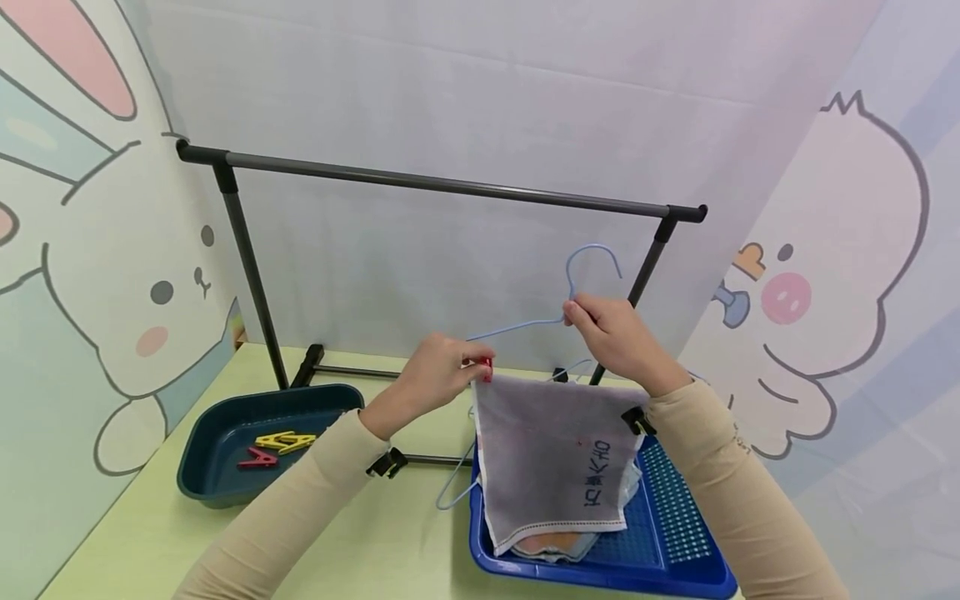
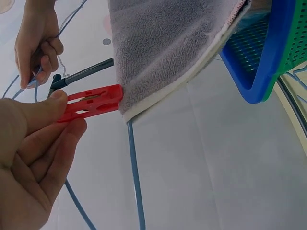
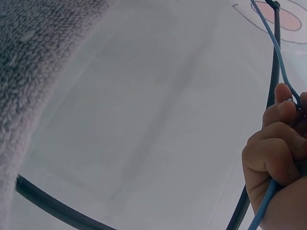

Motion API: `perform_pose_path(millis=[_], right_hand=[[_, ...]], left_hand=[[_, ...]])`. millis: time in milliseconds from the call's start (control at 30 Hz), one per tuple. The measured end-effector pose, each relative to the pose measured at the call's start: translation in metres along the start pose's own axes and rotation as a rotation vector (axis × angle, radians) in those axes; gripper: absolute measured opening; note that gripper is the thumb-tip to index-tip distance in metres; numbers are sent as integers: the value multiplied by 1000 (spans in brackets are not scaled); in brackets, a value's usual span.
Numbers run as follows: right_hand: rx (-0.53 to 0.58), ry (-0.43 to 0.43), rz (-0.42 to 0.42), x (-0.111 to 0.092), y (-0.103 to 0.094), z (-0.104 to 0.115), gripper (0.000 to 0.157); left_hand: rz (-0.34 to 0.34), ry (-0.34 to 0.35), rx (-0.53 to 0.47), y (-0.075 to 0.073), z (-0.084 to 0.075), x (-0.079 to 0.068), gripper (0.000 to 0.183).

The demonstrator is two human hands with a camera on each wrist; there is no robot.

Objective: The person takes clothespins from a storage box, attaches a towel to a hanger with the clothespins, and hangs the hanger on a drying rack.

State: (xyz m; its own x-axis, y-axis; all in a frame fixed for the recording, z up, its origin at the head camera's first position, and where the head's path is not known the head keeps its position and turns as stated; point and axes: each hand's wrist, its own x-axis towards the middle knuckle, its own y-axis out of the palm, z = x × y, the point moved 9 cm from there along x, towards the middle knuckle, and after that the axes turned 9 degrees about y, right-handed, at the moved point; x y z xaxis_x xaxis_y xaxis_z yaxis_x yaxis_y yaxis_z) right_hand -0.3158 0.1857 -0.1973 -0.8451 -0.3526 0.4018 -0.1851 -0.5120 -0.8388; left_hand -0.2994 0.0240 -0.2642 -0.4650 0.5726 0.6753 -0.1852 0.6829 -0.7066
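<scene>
A grey towel (image 1: 547, 458) with a white border and dark lettering hangs from a thin blue wire hanger (image 1: 517, 328), over a blue basket. My right hand (image 1: 618, 333) grips the hanger at its neck, just below the hook. With thumb and fingertips, my left hand (image 1: 435, 375) pinches a red clothespin (image 2: 93, 101). The clothespin's tip is right at the towel's upper left corner, beside the hanger's wire. In the right wrist view, curled fingers (image 3: 276, 143) surround the blue wire, and part of the towel (image 3: 43, 62) fills the upper left.
Behind my hands stands a dark metal rack (image 1: 435, 181). At left, a dark green basin (image 1: 197, 479) holds yellow clothespins (image 1: 285, 442) and a red one (image 1: 257, 457). The blue basket (image 1: 540, 573) holds more folded cloth (image 1: 555, 543). Another hanger (image 1: 450, 504) sticks out at its left.
</scene>
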Motion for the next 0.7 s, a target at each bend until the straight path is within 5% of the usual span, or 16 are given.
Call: perform_pose_path(millis=[333, 700], right_hand=[[13, -14, -5, 0, -1, 2, 29], [6, -20, -18, 0, -3, 3, 29]], left_hand=[[-45, 83, 80, -3, -10, 3, 14], [-6, 62, 108, 2, -7, 4, 9]])
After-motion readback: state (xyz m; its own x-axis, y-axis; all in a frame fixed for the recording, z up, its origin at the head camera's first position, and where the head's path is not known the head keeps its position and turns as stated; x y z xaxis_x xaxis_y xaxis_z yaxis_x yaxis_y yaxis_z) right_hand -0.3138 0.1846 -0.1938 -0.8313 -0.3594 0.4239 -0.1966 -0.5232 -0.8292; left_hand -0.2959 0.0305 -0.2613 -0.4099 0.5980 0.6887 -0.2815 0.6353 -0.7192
